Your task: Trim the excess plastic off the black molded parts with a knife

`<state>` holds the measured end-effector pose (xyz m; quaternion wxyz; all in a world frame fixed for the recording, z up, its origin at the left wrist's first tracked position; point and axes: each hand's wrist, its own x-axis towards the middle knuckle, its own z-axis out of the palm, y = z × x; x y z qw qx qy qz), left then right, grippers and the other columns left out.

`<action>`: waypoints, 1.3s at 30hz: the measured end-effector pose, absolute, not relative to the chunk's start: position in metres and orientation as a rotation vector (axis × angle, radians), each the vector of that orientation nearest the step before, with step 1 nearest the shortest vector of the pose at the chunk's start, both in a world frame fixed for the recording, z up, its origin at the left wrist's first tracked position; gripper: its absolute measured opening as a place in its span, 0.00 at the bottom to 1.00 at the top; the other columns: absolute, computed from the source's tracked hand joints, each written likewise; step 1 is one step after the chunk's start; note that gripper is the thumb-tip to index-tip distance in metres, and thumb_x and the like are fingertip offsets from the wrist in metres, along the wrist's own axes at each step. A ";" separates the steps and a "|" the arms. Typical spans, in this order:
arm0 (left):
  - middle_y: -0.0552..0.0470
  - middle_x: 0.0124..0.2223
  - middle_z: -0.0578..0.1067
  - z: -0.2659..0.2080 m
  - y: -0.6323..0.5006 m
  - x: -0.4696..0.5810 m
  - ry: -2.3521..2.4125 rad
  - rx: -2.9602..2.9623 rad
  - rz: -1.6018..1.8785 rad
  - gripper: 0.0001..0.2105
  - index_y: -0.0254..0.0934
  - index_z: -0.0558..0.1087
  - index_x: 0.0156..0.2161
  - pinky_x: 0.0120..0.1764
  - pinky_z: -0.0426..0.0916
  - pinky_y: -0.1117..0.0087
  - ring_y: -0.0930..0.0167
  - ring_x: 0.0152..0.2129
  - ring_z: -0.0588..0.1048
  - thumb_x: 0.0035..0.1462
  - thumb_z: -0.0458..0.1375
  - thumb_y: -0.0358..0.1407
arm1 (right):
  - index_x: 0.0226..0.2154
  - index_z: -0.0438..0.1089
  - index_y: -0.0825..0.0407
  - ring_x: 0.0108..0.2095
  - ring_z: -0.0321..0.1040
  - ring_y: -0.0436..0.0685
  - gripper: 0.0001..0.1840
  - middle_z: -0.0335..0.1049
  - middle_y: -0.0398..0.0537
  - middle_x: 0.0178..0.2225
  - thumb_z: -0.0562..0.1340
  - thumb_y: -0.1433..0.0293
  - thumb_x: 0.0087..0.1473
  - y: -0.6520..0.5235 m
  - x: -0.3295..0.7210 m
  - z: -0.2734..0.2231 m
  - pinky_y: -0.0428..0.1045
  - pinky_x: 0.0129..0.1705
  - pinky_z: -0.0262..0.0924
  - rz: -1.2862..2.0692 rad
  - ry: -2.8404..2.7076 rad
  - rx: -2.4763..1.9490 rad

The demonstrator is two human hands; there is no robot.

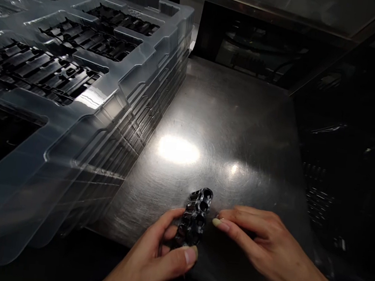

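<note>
Left hand (153, 255) gripping black plastic part (195, 217), right hand (260, 242) beside it, stacked clear trays (110, 105) left

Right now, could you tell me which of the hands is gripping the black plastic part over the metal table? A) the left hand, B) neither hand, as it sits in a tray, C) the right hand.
A: the left hand wraps its fingers and thumb around the black plastic part, while the right hand only rests its fingertips beside it on the metal table.

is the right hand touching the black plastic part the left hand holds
Apart. In the head view the right hand rests its fingertips on the steel table, with a thin strip of table showing between them and the black plastic part in the left hand.
</note>
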<state>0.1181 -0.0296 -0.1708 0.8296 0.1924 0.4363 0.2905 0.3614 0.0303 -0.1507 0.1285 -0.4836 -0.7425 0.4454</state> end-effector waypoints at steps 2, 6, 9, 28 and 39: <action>0.46 0.52 0.77 -0.173 -0.033 0.119 0.944 0.401 0.624 0.35 0.47 0.60 0.69 0.31 0.73 0.68 0.66 0.34 0.78 0.61 0.68 0.46 | 0.35 0.79 0.44 0.26 0.71 0.52 0.18 0.73 0.39 0.27 0.60 0.57 0.74 0.027 0.363 -0.150 0.49 0.30 0.61 1.163 -2.234 -1.433; 0.42 0.61 0.73 -0.176 -0.039 0.123 1.007 0.364 0.631 0.39 0.49 0.57 0.71 0.31 0.76 0.64 0.67 0.31 0.79 0.60 0.68 0.48 | 0.34 0.79 0.44 0.24 0.70 0.54 0.21 0.75 0.44 0.27 0.58 0.56 0.74 0.018 0.363 -0.148 0.50 0.26 0.61 0.955 -2.279 -1.507; 0.40 0.63 0.71 -0.175 -0.041 0.128 1.013 0.359 0.623 0.40 0.48 0.55 0.72 0.32 0.77 0.62 0.67 0.31 0.80 0.61 0.68 0.49 | 0.34 0.80 0.43 0.24 0.72 0.56 0.22 0.77 0.46 0.28 0.57 0.54 0.73 0.012 0.362 -0.147 0.50 0.26 0.63 0.915 -2.221 -1.585; 0.42 0.56 0.77 -0.166 -0.032 0.140 1.113 0.473 0.589 0.33 0.44 0.59 0.66 0.36 0.75 0.61 0.66 0.31 0.80 0.62 0.65 0.49 | 0.28 0.78 0.46 0.29 0.71 0.57 0.26 0.75 0.45 0.28 0.58 0.50 0.71 0.019 0.364 -0.137 0.50 0.32 0.62 1.184 -2.038 -1.671; 0.38 0.60 0.72 -0.173 -0.032 0.140 1.012 0.435 0.665 0.35 0.43 0.54 0.69 0.33 0.76 0.59 0.65 0.30 0.80 0.64 0.65 0.46 | 0.31 0.70 0.52 0.25 0.55 0.49 0.27 0.62 0.39 0.25 0.72 0.45 0.58 0.013 0.329 -0.152 0.44 0.27 0.53 1.950 -0.842 -1.465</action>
